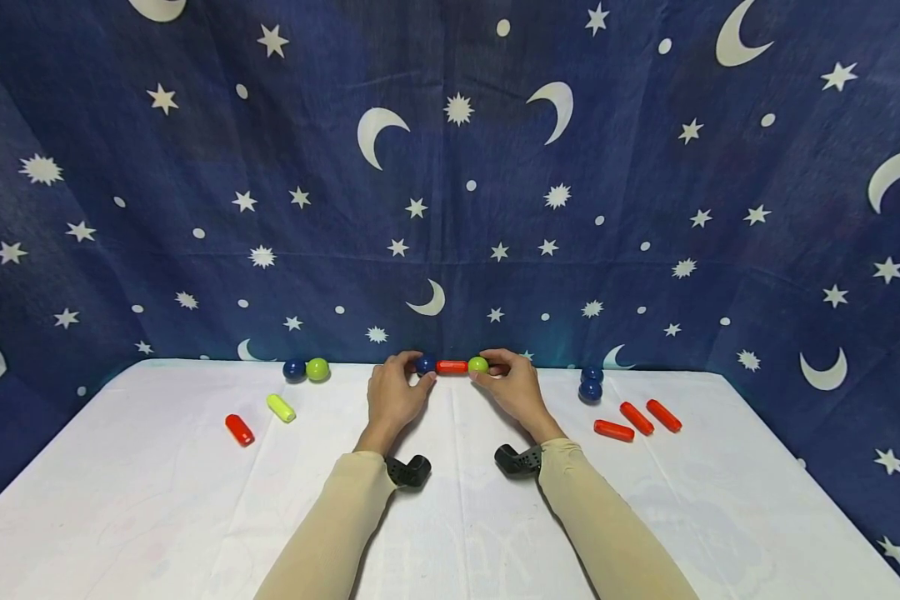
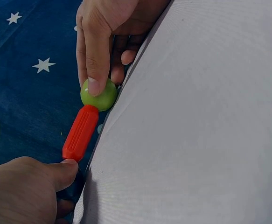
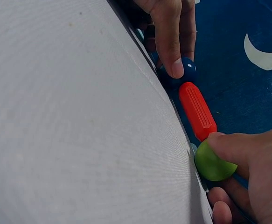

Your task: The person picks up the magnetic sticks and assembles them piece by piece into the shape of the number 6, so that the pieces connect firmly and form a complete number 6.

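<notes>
At the far edge of the table, a red ribbed rod (image 1: 452, 367) lies in line between a dark blue ball (image 1: 425, 365) and a green ball (image 1: 478, 365). My left hand (image 1: 395, 398) pinches the blue ball between thumb and fingers. The green ball is pinched by my right hand (image 1: 519, 393), its thumb on the near side. In the right wrist view, the red rod (image 3: 198, 111) meets both balls end to end. The left wrist view shows the green ball (image 2: 100, 94) under the right thumb, while the left hand (image 2: 26, 191) hides the blue one.
On the left lie a joined-looking blue ball (image 1: 294, 371) and green ball (image 1: 317, 370), a yellow-green rod (image 1: 281, 408) and a red rod (image 1: 240, 430). To the right are two blue balls (image 1: 590, 391) and three red rods (image 1: 614, 431). A starry blue cloth (image 1: 457, 183) hangs behind.
</notes>
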The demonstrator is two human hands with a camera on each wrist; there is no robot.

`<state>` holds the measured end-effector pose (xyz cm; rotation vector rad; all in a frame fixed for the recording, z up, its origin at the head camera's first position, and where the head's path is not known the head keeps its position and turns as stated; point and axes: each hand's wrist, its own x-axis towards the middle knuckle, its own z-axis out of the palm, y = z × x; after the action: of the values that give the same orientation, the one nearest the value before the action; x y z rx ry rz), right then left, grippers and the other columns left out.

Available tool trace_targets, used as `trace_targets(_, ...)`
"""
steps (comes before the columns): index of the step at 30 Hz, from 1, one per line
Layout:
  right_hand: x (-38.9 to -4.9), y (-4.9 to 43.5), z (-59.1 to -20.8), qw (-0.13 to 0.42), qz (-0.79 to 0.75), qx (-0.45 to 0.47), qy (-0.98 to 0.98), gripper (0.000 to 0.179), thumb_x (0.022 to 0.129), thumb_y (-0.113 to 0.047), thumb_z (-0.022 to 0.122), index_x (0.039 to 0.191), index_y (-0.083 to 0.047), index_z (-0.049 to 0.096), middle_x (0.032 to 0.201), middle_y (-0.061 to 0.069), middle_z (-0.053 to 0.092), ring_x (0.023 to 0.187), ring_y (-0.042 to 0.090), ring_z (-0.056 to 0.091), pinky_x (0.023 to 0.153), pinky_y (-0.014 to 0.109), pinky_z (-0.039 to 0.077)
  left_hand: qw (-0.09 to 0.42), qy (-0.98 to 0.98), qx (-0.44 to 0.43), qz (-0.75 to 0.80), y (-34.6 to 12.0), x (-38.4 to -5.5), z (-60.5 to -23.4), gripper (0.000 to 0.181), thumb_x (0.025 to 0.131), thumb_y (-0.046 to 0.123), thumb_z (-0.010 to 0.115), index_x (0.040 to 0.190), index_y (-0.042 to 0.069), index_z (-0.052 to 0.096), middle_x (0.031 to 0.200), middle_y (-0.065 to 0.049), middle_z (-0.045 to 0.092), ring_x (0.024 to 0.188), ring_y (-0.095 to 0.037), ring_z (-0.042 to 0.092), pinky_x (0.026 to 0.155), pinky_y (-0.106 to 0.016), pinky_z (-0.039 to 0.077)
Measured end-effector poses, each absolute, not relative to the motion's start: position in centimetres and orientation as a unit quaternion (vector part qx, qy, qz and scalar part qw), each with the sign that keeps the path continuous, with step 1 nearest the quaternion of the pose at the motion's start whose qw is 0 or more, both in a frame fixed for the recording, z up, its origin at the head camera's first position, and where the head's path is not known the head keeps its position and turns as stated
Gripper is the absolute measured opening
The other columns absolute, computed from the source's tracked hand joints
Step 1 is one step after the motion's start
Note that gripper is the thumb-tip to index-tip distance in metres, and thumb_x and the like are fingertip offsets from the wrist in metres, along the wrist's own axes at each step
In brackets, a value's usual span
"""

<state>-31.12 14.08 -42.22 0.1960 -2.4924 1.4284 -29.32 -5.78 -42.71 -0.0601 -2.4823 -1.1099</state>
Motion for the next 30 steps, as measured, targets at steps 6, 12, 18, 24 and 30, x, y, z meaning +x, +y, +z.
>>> trace_targets(6, -31.08, 14.06, -42.25, 0.129, 0.491, 0.068, -0.859, 0.041, 0.084, -0.010, 0.083, 0.123, -0.002, 0.070, 0.113, 0.012, 0.070, 0.095, 0.024, 0.062, 0.083, 0.034, 0.050, 0.207, -0.893, -0.022, -0.399, -5.85, -29.35, -42.80, 0.039, 0.088, 0.022, 0.079, 0.122, 0.004, 0.071, 0.101, -0.014, 0.066, 0.094, -0.032, 0.055, 0.087, -0.048, 0.042)
trace_targets(12, -31.05, 14.05, -42.23, 0.130, 0.487, 0.068, -0.861, 0.041, 0.084, -0.011, 0.083, 0.123, -0.002, 0.070, 0.112, 0.011, 0.070, 0.095, 0.024, 0.062, 0.083, 0.034, 0.049, 0.204, -0.893, -0.022, -0.401, -5.82, -29.37, -42.80, 0.040, 0.088, 0.022, 0.078, 0.123, 0.004, 0.070, 0.103, -0.014, 0.066, 0.096, -0.033, 0.055, 0.088, -0.048, 0.042)
trace_targets(18, -31.04, 14.10, -42.34, 0.135, 0.480, 0.073, -0.864, 0.041, 0.084, -0.010, 0.083, 0.122, -0.002, 0.071, 0.111, 0.012, 0.070, 0.094, 0.024, 0.062, 0.082, 0.035, 0.050, 0.204, -0.892, -0.022, -0.402, -5.76, -29.30, -42.67, 0.040, 0.088, 0.022, 0.079, 0.122, 0.004, 0.070, 0.102, -0.014, 0.066, 0.096, -0.033, 0.056, 0.088, -0.048, 0.042)
trace_targets(24, -31.11, 14.09, -42.46, 0.144, 0.473, 0.085, -0.865, 0.040, 0.083, -0.007, 0.083, 0.121, 0.000, 0.071, 0.109, 0.013, 0.071, 0.092, 0.025, 0.063, 0.082, 0.037, 0.051, 0.203, -0.893, -0.019, -0.401, -5.68, -29.29, -42.69, 0.040, 0.088, 0.023, 0.078, 0.122, 0.005, 0.071, 0.102, -0.013, 0.066, 0.096, -0.033, 0.056, 0.088, -0.047, 0.042)
trace_targets(30, -31.27, 14.11, -42.59, 0.144, 0.469, 0.080, -0.867, 0.039, 0.084, -0.008, 0.082, 0.121, -0.002, 0.071, 0.110, 0.012, 0.070, 0.093, 0.024, 0.062, 0.083, 0.037, 0.051, 0.210, -0.892, -0.021, -0.400, -5.67, -29.27, -42.61, 0.040, 0.087, 0.022, 0.078, 0.121, 0.004, 0.071, 0.100, -0.014, 0.066, 0.094, -0.034, 0.055, 0.087, -0.048, 0.042)
